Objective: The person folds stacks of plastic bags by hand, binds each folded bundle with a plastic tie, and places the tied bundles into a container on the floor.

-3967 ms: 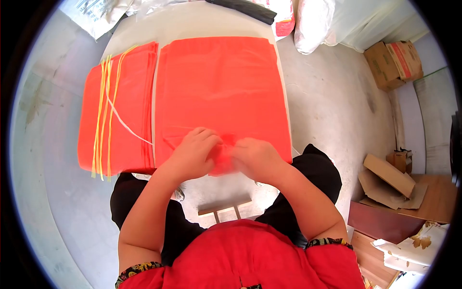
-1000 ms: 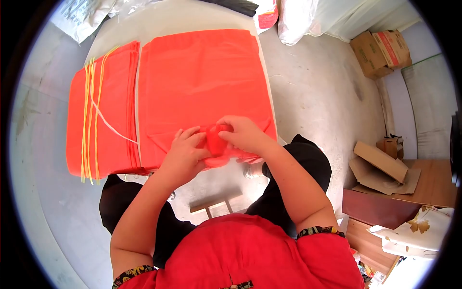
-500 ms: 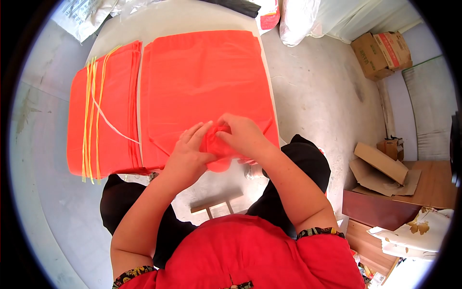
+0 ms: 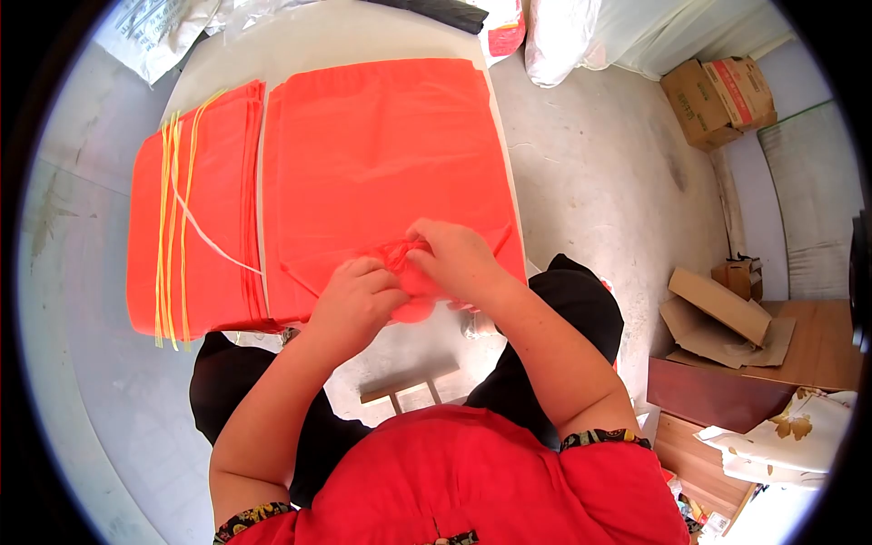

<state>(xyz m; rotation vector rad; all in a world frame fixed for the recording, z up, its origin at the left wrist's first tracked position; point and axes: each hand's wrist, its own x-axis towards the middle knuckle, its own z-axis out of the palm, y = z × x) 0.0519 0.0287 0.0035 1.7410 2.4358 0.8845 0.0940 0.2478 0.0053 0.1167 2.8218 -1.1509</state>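
Nearest is the person's red shirt (image 4: 463,481), with black trousers (image 4: 581,327) on either side of a gap where a wooden frame (image 4: 413,384) shows on the floor. Beyond it, both hands meet at the table's near edge. The right hand (image 4: 454,259) pinches bunched red film (image 4: 416,289) between thumb and forefinger. The left hand (image 4: 354,304) is curled at the other side of the bunch; its fingertips are partly lost against the red, so I cannot tell whether it grips or merely presses.

This bunch belongs to the near end of the large red plastic stack (image 4: 391,154), which lies flat behind the hands, its near corners folded at a slant. The film looks thin and slippery: a hard pull could tear it, and a loosened pinch could let the gathers spring open. Tugging toward the body might also drag upper layers out of line.

Just left, a narrow gap apart, lies a smaller red stack (image 4: 222,200), crossed by yellow strings (image 4: 172,227) and one whitish strand (image 4: 204,238); a stray elbow could sweep these off. At the far end of the pale tabletop (image 4: 336,32) rests a black plastic bundle (image 4: 436,13).
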